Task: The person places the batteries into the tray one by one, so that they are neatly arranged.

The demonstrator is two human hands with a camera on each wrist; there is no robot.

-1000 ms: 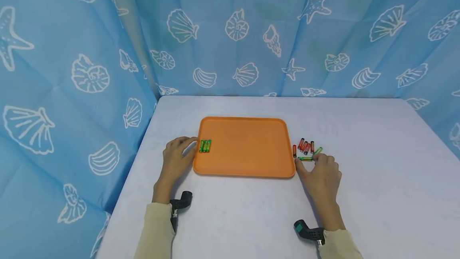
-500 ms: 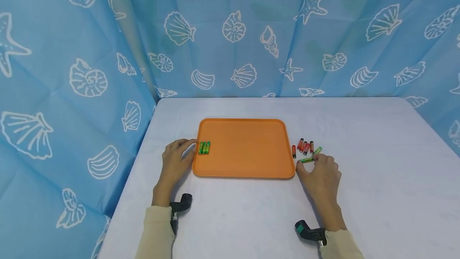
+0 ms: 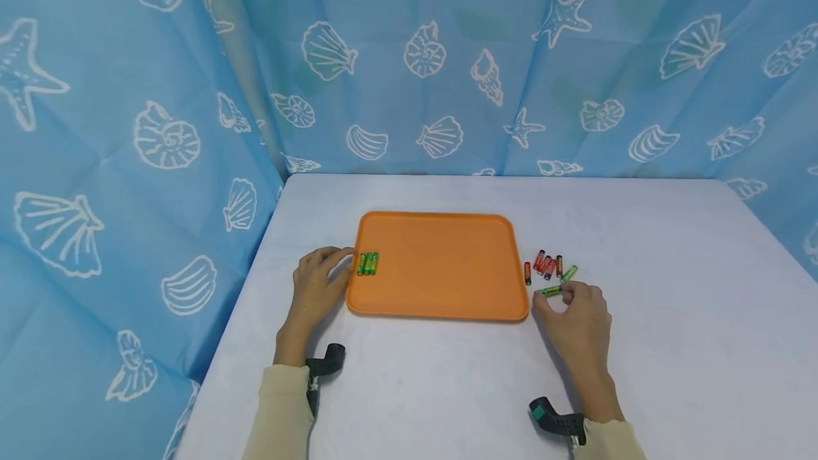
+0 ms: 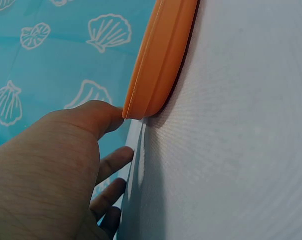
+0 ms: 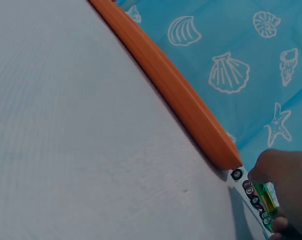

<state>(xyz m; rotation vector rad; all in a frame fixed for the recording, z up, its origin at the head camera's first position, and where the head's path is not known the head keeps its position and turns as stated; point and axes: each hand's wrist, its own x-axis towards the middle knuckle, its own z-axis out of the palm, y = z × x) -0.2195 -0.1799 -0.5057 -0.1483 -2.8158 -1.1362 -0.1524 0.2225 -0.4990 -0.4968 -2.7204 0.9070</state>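
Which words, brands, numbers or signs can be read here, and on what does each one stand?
No word, brand, number or sign can be read.
Three green batteries on the orange tray: any print is too small.
Red batteries and loose green battery beside the tray: too small.
Held green battery, pinched by the right hand: too blurred.
Blue curtain: white shell and starfish drawings, no lettering visible.

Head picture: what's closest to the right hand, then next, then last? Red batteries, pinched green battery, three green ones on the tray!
1. Pinched green battery: in the right hand.
2. Red batteries: right of the tray.
3. Three green batteries: at the tray's left.
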